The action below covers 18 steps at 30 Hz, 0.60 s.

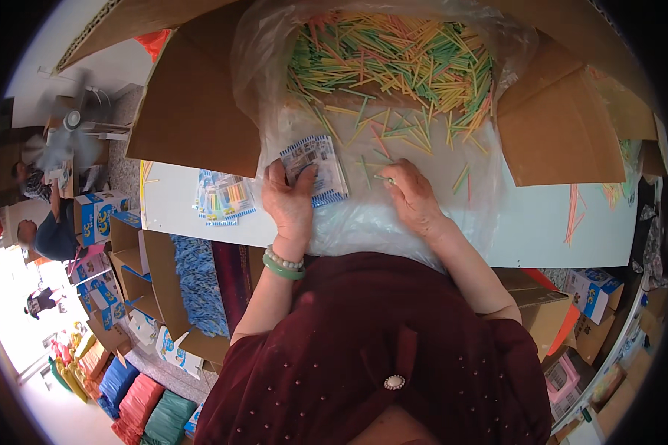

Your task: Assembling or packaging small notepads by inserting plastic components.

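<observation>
And here's the packet (329, 165), on the plastic liner (345, 227), left of centre, its long axis running away from the body, top end leaning a touch left! The left hand (289, 196) has it: thumb across the face, fingers bent at the left edge, a half-closed grasp. Over to the right hand (412, 196), nearly closed, fingertips pinching a green stick (382, 178) that points left, lying roughly crosswise. Beyond both, the stick pile (393, 63), pointing every which way; more packets (223, 196) lie left.
</observation>
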Motion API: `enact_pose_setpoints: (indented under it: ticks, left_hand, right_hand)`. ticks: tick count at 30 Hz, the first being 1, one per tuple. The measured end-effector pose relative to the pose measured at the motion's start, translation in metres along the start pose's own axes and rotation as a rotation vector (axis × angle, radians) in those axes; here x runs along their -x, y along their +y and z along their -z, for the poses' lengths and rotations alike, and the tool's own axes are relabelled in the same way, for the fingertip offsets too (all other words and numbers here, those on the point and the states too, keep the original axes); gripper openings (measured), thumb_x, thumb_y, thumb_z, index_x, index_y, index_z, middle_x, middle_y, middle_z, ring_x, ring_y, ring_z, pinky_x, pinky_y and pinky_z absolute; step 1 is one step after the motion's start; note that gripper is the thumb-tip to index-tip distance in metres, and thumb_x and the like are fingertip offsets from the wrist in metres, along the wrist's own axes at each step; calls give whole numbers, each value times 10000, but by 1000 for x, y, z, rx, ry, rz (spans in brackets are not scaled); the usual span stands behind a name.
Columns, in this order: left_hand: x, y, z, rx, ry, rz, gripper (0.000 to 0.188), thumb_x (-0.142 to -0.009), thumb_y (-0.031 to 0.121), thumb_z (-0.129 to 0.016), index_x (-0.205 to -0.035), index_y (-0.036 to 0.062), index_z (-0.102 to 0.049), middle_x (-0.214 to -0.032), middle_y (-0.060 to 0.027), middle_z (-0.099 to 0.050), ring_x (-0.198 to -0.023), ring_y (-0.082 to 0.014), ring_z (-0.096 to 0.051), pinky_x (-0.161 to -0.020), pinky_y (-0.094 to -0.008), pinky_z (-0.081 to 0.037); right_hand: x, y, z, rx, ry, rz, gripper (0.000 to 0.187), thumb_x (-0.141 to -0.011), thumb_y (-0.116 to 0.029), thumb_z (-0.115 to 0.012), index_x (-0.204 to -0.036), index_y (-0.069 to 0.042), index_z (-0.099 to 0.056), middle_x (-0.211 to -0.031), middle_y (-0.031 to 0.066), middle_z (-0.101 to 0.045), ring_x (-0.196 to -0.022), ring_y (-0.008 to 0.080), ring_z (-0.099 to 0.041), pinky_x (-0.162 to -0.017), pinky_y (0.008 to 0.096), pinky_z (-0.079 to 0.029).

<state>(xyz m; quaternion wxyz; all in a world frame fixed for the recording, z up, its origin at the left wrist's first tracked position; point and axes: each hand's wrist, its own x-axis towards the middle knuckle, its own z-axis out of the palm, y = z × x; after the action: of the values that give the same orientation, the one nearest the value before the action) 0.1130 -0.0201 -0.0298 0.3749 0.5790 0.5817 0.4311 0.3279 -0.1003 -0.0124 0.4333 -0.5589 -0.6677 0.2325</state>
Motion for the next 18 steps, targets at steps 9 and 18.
enact_pose_setpoints:
  ticks: [9, 18]
  left_hand:
    - [0, 25, 14, -601, 84, -383, 272, -785, 128, -690, -1038, 56, -620, -894, -99, -574, -757, -279, -588, -636, -364, -476]
    - [-9, 77, -1, 670, -335, 531, 138, -854, -7, -582, -960, 47, -652, -898, -12, -672, -784, -96, -618, -700, -257, -507]
  right_hand:
    - [-1, -1, 3, -50, 15, -47, 236, -775, 43, -563, -983, -52, -506, -907, 138, -547, -831, 322, -547, -739, 361, -456]
    - [-7, -6, 17, -299, 108, -453, 169, -848, -28, -546, -1015, -51, -530, -820, 84, -539, -728, 160, -524, -678, 276, -438]
